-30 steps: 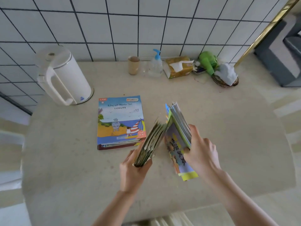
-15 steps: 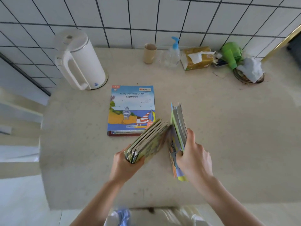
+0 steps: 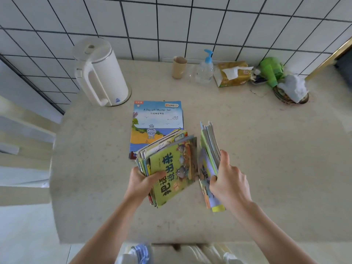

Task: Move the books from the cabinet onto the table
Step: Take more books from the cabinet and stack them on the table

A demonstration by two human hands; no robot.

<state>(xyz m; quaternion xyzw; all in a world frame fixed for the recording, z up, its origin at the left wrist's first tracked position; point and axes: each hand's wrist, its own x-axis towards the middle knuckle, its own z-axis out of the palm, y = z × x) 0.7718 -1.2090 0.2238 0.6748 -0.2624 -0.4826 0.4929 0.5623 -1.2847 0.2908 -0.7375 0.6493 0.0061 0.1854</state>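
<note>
Two bundles of thin picture books hang over the beige stone table point(image 3: 266, 159): the left hand point(image 3: 142, 182) grips the green-covered bundle point(image 3: 169, 168), the right hand point(image 3: 229, 184) clasps the upright bundle point(image 3: 208, 149). Farther off, flat on the table, lies a blue book point(image 3: 152, 122) titled "A Day with Monster Toon".

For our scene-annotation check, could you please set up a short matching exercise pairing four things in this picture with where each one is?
Things:
1. kettle
2. green-covered bundle of books
3. tissue pack
4. upright bundle of books

Places:
A. gripped by the right hand
B. far left of the table, near the tiled wall
C. gripped by the left hand
D. by the wall, right of the pump bottle

Pairs: 1-B, 2-C, 3-D, 4-A
</note>
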